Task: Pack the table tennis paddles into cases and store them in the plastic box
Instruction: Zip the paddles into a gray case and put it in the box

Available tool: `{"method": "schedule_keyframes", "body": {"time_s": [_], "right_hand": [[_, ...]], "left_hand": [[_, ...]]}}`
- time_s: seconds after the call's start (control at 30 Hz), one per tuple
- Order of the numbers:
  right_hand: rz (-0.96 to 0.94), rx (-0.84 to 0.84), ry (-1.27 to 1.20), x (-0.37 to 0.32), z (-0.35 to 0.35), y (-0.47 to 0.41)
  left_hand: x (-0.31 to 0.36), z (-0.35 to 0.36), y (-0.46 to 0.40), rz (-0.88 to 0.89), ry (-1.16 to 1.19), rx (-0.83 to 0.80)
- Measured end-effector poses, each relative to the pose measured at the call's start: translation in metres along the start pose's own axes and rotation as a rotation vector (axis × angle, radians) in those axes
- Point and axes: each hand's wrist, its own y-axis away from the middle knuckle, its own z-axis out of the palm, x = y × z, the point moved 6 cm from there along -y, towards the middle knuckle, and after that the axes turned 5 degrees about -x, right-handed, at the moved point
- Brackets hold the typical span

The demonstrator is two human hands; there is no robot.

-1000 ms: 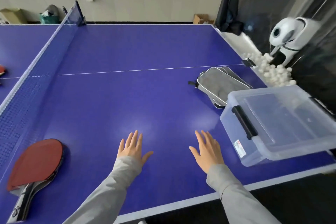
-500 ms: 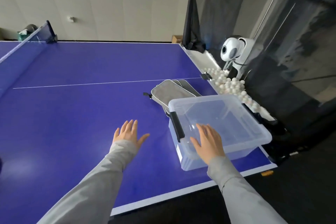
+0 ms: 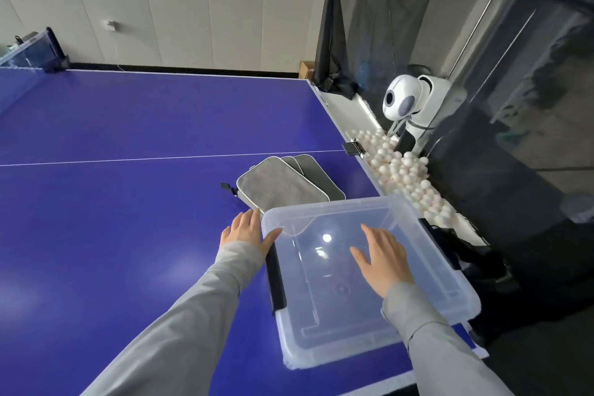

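A clear plastic box [image 3: 450, 283] with its lid on and black side latches stands at the near right corner of the blue table [image 3: 128, 202]. My right hand [image 3: 381, 259] is spread flat over the lid. My left hand [image 3: 246, 231] reaches to the box's left far corner with straight fingers, thumb near the rim. Just behind the box lie three stacked grey paddle cases [image 3: 283, 185], partly hidden by it. No paddle is in view.
A white ball-feeding machine [image 3: 408, 103] stands off the table's right side above a trough of several white balls [image 3: 405, 170], inside a black catch net [image 3: 418, 26]. The table net's post [image 3: 54, 51] is at far left.
The view has swung right, so the red paddle at left has left the frame. Both hands moved right and forward: the right from the table onto the box lid, the left to the box's corner.
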Motion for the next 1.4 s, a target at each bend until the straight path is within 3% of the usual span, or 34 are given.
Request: {"method": "schedule_keyframes", "body": {"time_s": [0.3,0.5,0.8,1.0,1.4], "right_hand": [[-0.052,-0.02,-0.007,0.012,-0.015,-0.097],[-0.136,-0.072,0.007,-0.004,-0.009,-0.181],[-0.028,-0.486,-0.092,-0.023,0.07,-0.281],[0.028,-0.625,-0.171,-0.026,0.111,-0.292],[-0.087,-0.343,-0.698,-0.034,0.072,-0.306]], "left_hand": [[0.027,0.029,-0.061,-0.151,0.147,-0.074],[0.026,0.042,-0.063,-0.249,0.197,0.016],[0.019,0.045,-0.068,-0.336,0.21,0.069],[0.017,0.049,-0.069,-0.359,0.183,0.087],[0.019,0.045,-0.068,-0.368,0.164,0.079]]}}
